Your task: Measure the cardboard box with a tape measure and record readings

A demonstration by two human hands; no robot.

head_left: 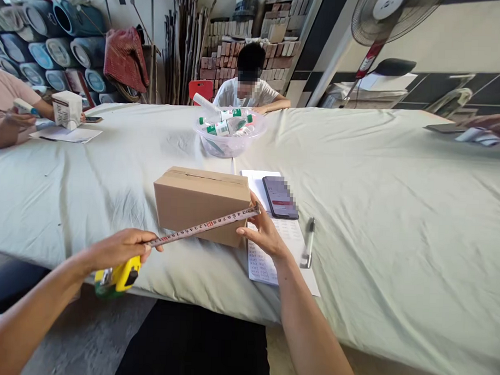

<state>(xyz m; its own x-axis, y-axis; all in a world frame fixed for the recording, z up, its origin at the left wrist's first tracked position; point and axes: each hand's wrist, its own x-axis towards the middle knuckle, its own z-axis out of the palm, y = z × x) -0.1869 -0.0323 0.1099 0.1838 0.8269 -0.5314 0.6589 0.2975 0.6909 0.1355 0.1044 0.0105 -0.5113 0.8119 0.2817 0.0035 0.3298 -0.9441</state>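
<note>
A closed brown cardboard box (200, 202) sits on the cloth in front of me. My left hand (119, 248) pinches the drawn-out blade of a tape measure (203, 227), whose yellow case hangs below that hand, past the table's front edge. The blade slants up to the right across the box's front, its end hook close to my right fingers. At the box's right end, my right hand (268, 232) grips the corner with the thumb in front; the other fingers are partly hidden. Beneath and beside the box lie printed sheets (267, 259).
A phone (280, 197) lies on the papers, with a pen (310, 243) to their right. Farther back stands a clear basin (229, 148) of plastic bottles. One person sits opposite; others' hands show at the far left, near a white box (67, 109), and far right.
</note>
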